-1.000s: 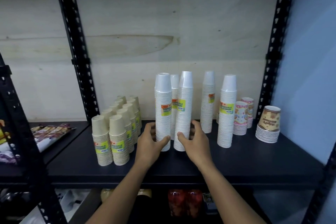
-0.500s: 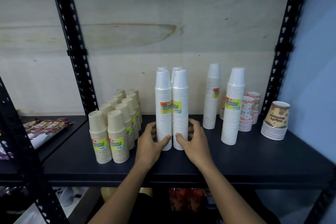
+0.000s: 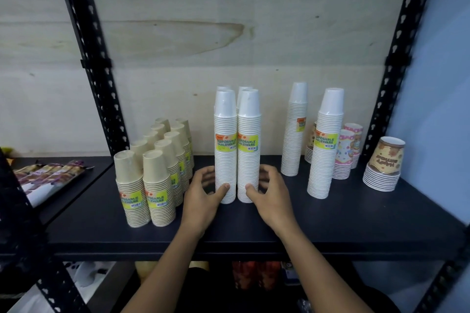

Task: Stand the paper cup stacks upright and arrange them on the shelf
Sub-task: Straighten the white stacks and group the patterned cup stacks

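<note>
Two tall white cup stacks stand upright and touching at the middle of the black shelf: the left white stack and the right white stack, with two more white stacks partly hidden behind them. My left hand cups the base of the left stack, thumb against it. Mirroring it, my right hand curls around the foot of the right stack. Further right, two more white stacks stand upright and apart.
Several short beige cup stacks stand in two rows at the left. Patterned cup stacks and a short brown stack sit at the right. Black uprights frame the bay. Snack packets lie on the neighbouring shelf.
The two front white stacks were pushed together and straightened; the right one had leaned away. My hands stay at their bases, and the view moved closer.
</note>
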`<state>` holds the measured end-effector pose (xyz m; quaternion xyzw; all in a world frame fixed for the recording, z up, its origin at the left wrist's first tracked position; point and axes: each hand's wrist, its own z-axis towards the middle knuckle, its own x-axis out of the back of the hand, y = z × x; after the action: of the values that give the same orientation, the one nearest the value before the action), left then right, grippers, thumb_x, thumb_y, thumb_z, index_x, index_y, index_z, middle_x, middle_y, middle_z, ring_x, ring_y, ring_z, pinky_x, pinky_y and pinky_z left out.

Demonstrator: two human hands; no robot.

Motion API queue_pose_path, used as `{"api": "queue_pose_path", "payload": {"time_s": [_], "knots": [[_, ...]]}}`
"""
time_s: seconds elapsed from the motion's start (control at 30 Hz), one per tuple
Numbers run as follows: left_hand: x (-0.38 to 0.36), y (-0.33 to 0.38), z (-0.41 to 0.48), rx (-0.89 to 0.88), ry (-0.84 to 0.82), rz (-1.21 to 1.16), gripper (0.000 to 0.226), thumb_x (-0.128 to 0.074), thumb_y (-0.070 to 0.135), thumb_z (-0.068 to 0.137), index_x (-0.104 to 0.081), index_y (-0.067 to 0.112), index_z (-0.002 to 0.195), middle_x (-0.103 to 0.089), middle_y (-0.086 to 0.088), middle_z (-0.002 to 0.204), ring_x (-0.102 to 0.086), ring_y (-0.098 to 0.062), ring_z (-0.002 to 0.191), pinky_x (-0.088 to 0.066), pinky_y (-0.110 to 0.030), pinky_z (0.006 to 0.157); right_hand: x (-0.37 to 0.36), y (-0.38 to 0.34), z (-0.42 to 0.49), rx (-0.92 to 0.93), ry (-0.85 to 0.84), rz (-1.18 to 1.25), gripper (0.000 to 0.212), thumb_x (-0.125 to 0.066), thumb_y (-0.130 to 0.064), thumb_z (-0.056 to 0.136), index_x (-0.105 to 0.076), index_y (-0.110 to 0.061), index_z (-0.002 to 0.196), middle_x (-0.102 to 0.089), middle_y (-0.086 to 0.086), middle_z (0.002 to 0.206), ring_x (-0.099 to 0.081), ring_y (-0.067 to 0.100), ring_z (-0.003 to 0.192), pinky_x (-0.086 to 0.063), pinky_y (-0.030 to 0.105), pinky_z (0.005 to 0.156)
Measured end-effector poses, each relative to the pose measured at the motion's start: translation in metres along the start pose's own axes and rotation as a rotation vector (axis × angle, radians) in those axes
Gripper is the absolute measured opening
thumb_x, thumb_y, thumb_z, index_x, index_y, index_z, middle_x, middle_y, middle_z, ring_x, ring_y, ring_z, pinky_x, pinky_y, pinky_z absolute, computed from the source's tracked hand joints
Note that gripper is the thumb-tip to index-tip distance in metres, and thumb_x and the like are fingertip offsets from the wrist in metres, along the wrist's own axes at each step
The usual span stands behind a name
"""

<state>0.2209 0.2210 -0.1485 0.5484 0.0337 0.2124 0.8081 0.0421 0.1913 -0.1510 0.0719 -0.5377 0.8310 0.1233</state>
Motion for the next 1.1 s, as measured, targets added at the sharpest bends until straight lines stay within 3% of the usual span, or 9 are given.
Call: {"api": "queue_pose_path", "payload": {"time_s": [0.13, 0.37, 0.57, 0.7, 0.8, 0.93, 1.1], "knots": [[0.0005, -0.0016, 0.0009, -0.014, -0.02, 0.002, 0.05, -0.079, 0.022, 0.086, -0.058, 0.025, 0.132, -0.069, 0.017, 0.12, -0.064, 0.006, 0.109, -0.054, -0.027, 0.094, -0.0018, 0.0003, 0.0016, 0.005, -0.02, 0.003, 0.056, -0.074, -0.021, 0.086, -0.049, -0.025, 0.136, -0.057, -0.006, 0.128, -0.062, 0.004, 0.108, -0.057, 0.026, 0.089], [0.0002, -0.002, 0.0023, 0.002, -0.068, -0.027, 0.053, -0.075, 0.021, 0.089, -0.054, 0.026, 0.138, -0.065, 0.018, 0.128, -0.063, 0.008, 0.11, -0.054, -0.019, 0.089, -0.003, -0.0012, 0.0031, 0.001, -0.049, -0.001, 0.055, -0.07, -0.022, 0.09, -0.046, -0.026, 0.14, -0.055, -0.006, 0.135, -0.061, 0.004, 0.113, -0.055, 0.023, 0.091], [-0.0008, -0.0036, 0.0045, 0.041, -0.108, -0.071, 0.055, -0.07, 0.019, 0.094, -0.049, 0.027, 0.144, -0.062, 0.014, 0.134, -0.065, -0.001, 0.112, -0.056, -0.036, 0.098, -0.0024, -0.0018, 0.0015, 0.017, -0.036, -0.061, 0.053, -0.067, -0.027, 0.093, -0.046, -0.031, 0.141, -0.055, -0.012, 0.132, -0.059, -0.007, 0.103, -0.05, 0.01, 0.076], [-0.0011, -0.0066, 0.0047, 0.04, -0.147, -0.052, 0.056, -0.064, 0.018, 0.098, -0.044, 0.031, 0.148, -0.058, 0.03, 0.13, -0.061, 0.009, 0.114, -0.052, -0.033, 0.103, -0.0037, -0.0019, 0.0014, 0.019, -0.036, -0.071, 0.054, -0.064, -0.025, 0.094, -0.046, -0.029, 0.144, -0.056, -0.009, 0.135, -0.06, -0.001, 0.107, -0.054, 0.025, 0.091], [-0.0017, -0.0082, 0.0061, 0.027, -0.149, -0.018, 0.056, -0.059, 0.018, 0.1, -0.04, 0.03, 0.151, -0.052, 0.019, 0.142, -0.058, 0.009, 0.118, -0.048, -0.035, 0.108, -0.0044, -0.0021, 0.0019, 0.017, -0.052, -0.071, 0.054, -0.062, -0.023, 0.096, -0.044, -0.026, 0.147, -0.055, -0.006, 0.137, -0.058, 0.004, 0.116, -0.052, 0.035, 0.101], [-0.0024, -0.0093, 0.0074, 0.0, -0.136, 0.009, 0.055, -0.057, 0.018, 0.102, -0.039, 0.033, 0.152, -0.04, 0.007, 0.149, -0.056, 0.007, 0.118, -0.047, -0.035, 0.109, -0.0054, -0.0024, 0.0013, 0.02, -0.046, -0.078, 0.054, -0.061, -0.023, 0.097, -0.043, -0.025, 0.147, -0.055, -0.007, 0.139, -0.057, 0.006, 0.12, -0.051, 0.037, 0.103], [-0.0024, -0.0099, 0.0077, 0.043, -0.1, -0.046, 0.054, -0.066, 0.019, 0.097, -0.047, 0.036, 0.145, -0.054, 0.022, 0.135, -0.062, 0.012, 0.109, -0.054, -0.019, 0.093, -0.0053, -0.0036, 0.0014, 0.027, -0.041, -0.082, 0.053, -0.063, -0.024, 0.097, -0.044, -0.027, 0.146, -0.056, -0.008, 0.138, -0.059, 0.003, 0.115, -0.054, 0.033, 0.098]]}}
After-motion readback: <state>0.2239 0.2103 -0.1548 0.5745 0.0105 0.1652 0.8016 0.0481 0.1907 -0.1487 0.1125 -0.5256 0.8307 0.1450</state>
